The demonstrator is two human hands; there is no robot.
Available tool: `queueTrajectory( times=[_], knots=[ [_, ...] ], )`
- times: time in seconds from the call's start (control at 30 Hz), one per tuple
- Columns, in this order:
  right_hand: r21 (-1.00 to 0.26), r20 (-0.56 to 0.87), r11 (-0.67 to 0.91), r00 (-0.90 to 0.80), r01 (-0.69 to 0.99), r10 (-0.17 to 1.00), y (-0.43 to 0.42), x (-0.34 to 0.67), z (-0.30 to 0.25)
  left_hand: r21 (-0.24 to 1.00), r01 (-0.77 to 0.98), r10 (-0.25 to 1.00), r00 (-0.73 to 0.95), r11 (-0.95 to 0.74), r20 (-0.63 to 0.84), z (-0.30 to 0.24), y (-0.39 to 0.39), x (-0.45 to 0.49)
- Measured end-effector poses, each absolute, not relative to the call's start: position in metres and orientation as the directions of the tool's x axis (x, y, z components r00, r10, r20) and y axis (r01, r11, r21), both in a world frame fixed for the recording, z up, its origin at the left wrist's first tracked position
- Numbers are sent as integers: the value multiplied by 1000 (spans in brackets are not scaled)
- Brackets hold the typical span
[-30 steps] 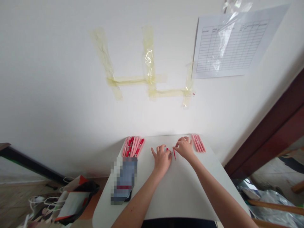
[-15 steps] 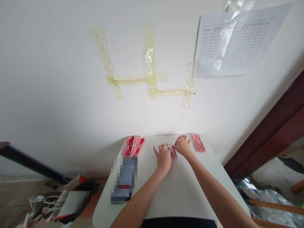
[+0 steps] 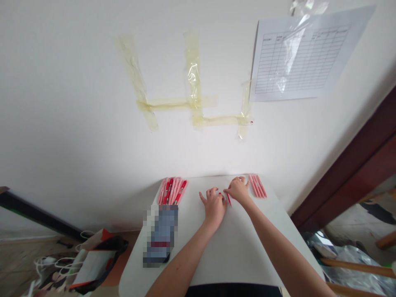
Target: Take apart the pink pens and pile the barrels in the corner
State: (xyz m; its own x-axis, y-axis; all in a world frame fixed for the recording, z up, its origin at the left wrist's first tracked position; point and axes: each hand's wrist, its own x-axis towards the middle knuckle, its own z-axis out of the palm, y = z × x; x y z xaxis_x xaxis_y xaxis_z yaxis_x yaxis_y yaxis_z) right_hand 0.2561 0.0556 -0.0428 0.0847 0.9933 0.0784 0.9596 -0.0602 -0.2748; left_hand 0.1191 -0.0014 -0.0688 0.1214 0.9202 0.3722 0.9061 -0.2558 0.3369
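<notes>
My left hand and my right hand meet over the far middle of a white table. Their fingertips close on a thin red pen, whose upper part they partly hide. Left of my hands lies a bunch of pink-and-red pens. A smaller group of pink pens lies to the right of my right hand. Nearer my left forearm is a blurred, pixelated object whose kind I cannot tell.
The table's far edge meets a white wall with strips of yellowed tape and a ruled paper chart. A paper bag and white cables lie on the floor at left. A dark red door frame stands at right.
My hands have drawn slightly closer together around the red pen. My right hand has shifted a little to the left, and the pens on the table have not moved.
</notes>
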Motion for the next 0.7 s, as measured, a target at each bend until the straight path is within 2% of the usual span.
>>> queueTrajectory(
  times=[0.33, 0.7],
  knots=[
    [-256, 48, -96, 111, 962, 993, 58, 253, -40, 308, 916, 916, 128, -256, 379, -67, 1, 124],
    [-236, 36, -101, 112, 967, 993, 58, 248, -43, 351, 895, 887, 97, -276, 451, -72, 5, 120]
  ],
)
